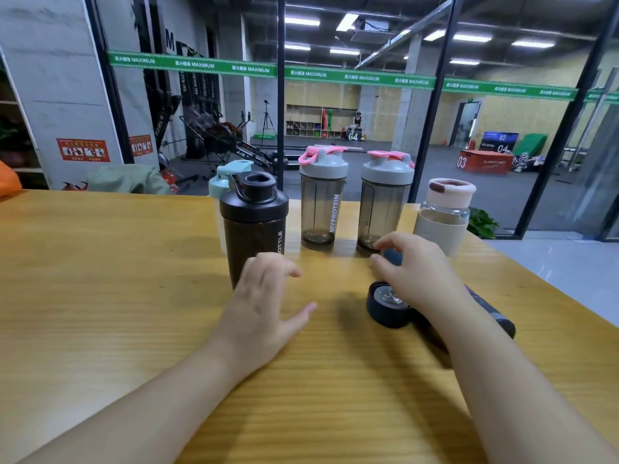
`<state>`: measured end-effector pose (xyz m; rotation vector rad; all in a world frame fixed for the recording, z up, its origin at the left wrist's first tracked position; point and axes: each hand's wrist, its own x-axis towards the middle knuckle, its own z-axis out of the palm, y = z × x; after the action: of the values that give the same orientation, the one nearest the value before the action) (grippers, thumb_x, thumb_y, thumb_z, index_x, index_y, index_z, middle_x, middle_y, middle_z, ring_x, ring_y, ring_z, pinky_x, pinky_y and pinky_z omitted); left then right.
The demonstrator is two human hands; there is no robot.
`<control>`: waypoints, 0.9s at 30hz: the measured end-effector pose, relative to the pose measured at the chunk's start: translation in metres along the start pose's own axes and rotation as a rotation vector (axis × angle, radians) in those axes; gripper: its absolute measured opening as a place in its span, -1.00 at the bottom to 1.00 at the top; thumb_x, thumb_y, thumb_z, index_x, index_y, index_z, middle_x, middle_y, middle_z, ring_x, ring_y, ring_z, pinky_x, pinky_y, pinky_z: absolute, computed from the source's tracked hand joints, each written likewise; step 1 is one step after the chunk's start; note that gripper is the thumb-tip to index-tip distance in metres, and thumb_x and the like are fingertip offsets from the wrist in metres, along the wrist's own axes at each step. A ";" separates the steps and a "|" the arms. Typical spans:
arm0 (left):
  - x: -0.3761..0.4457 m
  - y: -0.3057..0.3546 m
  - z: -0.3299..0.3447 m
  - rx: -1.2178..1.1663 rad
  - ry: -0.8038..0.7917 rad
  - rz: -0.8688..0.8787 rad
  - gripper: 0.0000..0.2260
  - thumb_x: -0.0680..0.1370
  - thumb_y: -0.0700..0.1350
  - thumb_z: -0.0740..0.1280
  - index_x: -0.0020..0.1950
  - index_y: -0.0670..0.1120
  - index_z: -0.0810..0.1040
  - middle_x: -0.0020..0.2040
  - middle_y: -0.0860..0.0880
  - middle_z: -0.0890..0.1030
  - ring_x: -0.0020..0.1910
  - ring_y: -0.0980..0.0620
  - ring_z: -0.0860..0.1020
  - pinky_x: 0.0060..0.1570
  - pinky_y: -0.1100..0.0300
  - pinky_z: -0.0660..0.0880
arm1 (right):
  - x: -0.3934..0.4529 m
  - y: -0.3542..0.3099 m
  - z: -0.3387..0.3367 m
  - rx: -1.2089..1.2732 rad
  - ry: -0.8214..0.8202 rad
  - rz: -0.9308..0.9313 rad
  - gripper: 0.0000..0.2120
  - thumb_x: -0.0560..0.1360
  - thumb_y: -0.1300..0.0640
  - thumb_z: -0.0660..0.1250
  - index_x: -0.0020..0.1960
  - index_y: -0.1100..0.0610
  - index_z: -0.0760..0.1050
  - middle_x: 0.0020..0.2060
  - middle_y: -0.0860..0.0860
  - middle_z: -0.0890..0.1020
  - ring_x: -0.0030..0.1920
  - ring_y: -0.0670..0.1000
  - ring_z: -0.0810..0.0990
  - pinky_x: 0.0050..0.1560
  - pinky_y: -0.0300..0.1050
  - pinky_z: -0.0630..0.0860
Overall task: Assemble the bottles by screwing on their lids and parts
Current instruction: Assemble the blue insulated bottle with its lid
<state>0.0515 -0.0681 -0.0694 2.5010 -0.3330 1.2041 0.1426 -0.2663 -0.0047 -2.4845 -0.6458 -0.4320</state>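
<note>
Hovering over the tabletop (100,296), both hands are holding nothing: left hand (264,306) is spreading loosely beside the black shaker (253,226), right hand (415,276) is curling loosely above the loose dark lid (385,304). I'd pinch that lid squarely, since the lying dark bottle (495,313) is crowding it. 4 capped bottles are standing behind.

A light wooden table (100,296) stands before a black-framed glass wall (368,128) crossed by a green banner strip (335,77). Beyond it lies a gym hall with dark flooring (418,169), fluorescent ceiling lights (301,21), yellow walls (536,108), wooden cubby shelves (315,123) and a red plyo box (484,161).
</note>
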 end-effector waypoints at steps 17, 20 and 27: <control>0.044 0.058 0.080 -0.116 -0.571 -0.352 -0.20 0.38 0.28 0.39 0.48 0.07 0.10 0.43 0.03 0.33 0.41 -0.05 0.28 0.36 0.04 0.25 | 0.011 0.030 0.001 -0.179 -0.076 0.308 -0.46 0.47 0.01 0.34 0.40 0.03 0.25 0.22 0.11 0.43 0.18 0.16 0.45 0.13 0.04 0.47; 0.048 0.062 0.088 -0.157 -0.572 -0.415 -0.21 0.34 0.26 0.44 0.46 0.11 0.15 0.36 0.02 0.40 0.36 -0.10 0.32 0.30 0.02 0.30 | 0.011 0.034 0.001 -0.203 -0.087 0.354 -0.48 0.48 -0.03 0.32 0.36 0.07 0.25 0.17 0.13 0.45 0.13 0.17 0.48 0.05 0.01 0.48; 0.043 0.054 0.085 -0.364 -0.379 -0.440 -0.25 0.33 0.05 0.52 0.40 0.03 0.20 0.33 0.07 0.38 0.30 0.07 0.38 0.23 0.21 0.35 | 0.012 0.038 0.005 -0.330 -0.116 0.394 -0.63 0.48 -0.08 0.30 0.16 0.09 0.29 -0.06 0.08 0.53 -0.09 0.11 0.54 -0.18 -0.04 0.51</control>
<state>0.1188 -0.1539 -0.0742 2.2976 -0.0714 0.4515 0.1735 -0.2876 -0.0198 -2.8789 -0.1192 -0.2586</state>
